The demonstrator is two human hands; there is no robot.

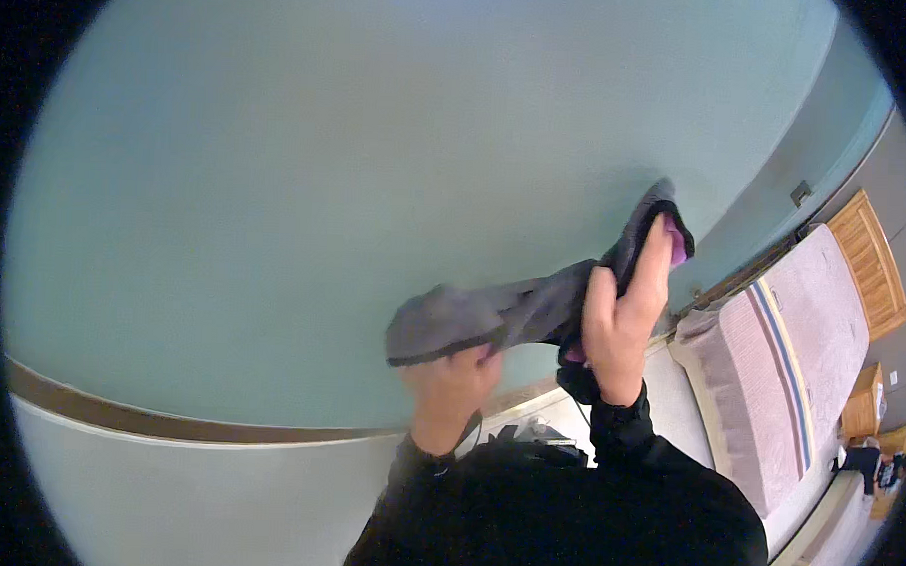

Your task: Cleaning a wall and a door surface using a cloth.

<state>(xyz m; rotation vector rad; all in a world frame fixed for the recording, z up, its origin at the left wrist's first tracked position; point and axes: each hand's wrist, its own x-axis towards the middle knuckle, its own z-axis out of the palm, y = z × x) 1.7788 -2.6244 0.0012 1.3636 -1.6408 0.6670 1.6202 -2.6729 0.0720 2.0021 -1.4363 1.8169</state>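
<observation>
A long gray fabric item (546,305) with black edging and a purple inside spans the space between both hands, in front of the pale green wall. Its left end covers the fingers of my left hand (453,391), which clasps the fabric from below and looks blurred. My right hand (623,326) grips the right part between thumb and fingers. The extended fingers reach into a black-edged opening, where the purple inside shows. What kind of item it is cannot be told. A black strap or bunched cloth (578,381) lies close by my right wrist.
The pale green wall (315,166) fills most of the view, with a brown skirting board (156,421) along it. At right stand a bed with a striped pinkish cover (749,383), a wooden headboard (869,264) and a nightstand (862,402). Another person (862,466) is farther off at right.
</observation>
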